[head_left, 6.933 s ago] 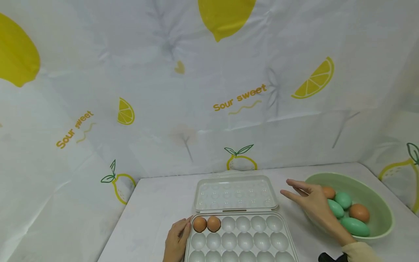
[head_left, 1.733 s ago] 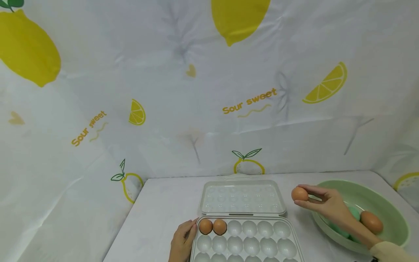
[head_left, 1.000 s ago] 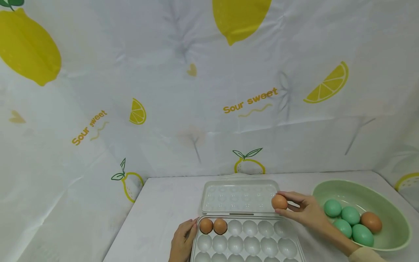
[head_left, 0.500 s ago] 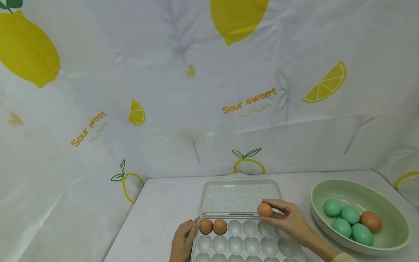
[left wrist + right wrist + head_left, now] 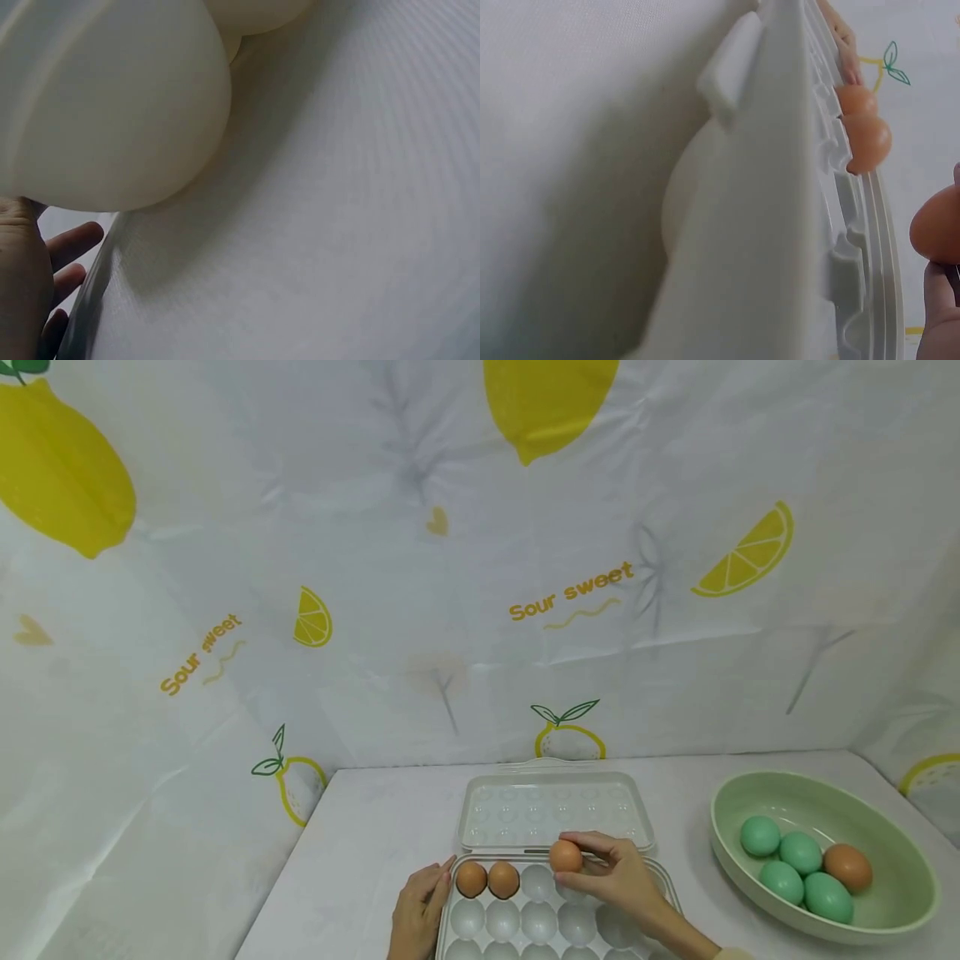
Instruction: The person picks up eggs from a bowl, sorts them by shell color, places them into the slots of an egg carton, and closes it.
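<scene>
Left hand [image 5: 417,906]: at the left edge of the egg tray, close to its far left corner; fingers loosely extended and resting against the side, not clenched. Left wrist view shows some of the fingers beside the tray's rounded underside.
Table [image 5: 367,827]: white-covered; bare strip along its left edge. Lemon-printed backdrop [image 5: 450,668] rises behind the far edge.
Egg tray [image 5: 539,922]: pale, on the middle of the table, rows of round cups; near edge runs out of the head view.
Seated eggs: two brown eggs [image 5: 503,880], side by side in the first two cups of the far row, counted from the far left corner; just right of the left fingertips.
Lid [image 5: 555,810]: translucent, laid back from the tray's far edge toward the far edge of the table.
Held egg [image 5: 565,857]: brown, above the tray's far row, near its far edge, right of the two seated ones and apart from them. Right wrist view shows a gap between shell and rim.
Right hand [image 5: 618,881]: grasping that egg between thumb and fingertips; egg lies at the left end of the hand, clear of the palm. Hand over the tray's right half.
Green bowl [image 5: 907,893]: by the right edge of the table, well apart from the hand; four green eggs [image 5: 828,897], one brown egg [image 5: 847,867] to their right.
</scene>
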The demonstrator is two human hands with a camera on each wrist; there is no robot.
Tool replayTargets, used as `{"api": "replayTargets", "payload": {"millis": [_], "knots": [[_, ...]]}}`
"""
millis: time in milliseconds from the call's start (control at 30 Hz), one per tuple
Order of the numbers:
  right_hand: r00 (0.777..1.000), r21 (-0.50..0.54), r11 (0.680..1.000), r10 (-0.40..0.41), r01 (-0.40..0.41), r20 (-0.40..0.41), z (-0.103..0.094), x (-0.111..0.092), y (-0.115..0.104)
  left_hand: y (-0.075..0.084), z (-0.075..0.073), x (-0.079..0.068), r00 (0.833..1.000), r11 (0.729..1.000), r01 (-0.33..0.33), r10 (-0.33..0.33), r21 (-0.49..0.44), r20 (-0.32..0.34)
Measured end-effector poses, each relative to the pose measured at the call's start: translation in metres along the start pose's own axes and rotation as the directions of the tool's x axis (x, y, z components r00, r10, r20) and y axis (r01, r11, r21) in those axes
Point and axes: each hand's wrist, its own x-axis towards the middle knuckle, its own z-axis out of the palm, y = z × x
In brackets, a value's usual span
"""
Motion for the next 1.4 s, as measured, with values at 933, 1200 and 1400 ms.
{"api": "replayTargets", "payload": {"millis": [933, 1200, 1400], "knots": [[0.992, -0.057, 0.99, 0.127, -0.126, 0.016, 0.041, 0.0, 0.019, 0.0, -0.003, 0.0, 1.0, 1.0, -0.008, 0.007, 0.015, 0.021], [0.987, -0.162, 0.975, 0.148, -0.155, -0.055, 0.044, 0.002, 0.018, 0.0, -0.003, 0.001, 1.0, 0.999, -0.022, 0.022, 0.024, 0.008], [0.994, -0.368, 0.926, 0.057, -0.087, -0.09, 0.045, 0.001, 0.019, 0.001, -0.003, 0.0, 1.0, 1.0, -0.023, 0.023, 0.013, 0.002]]}}
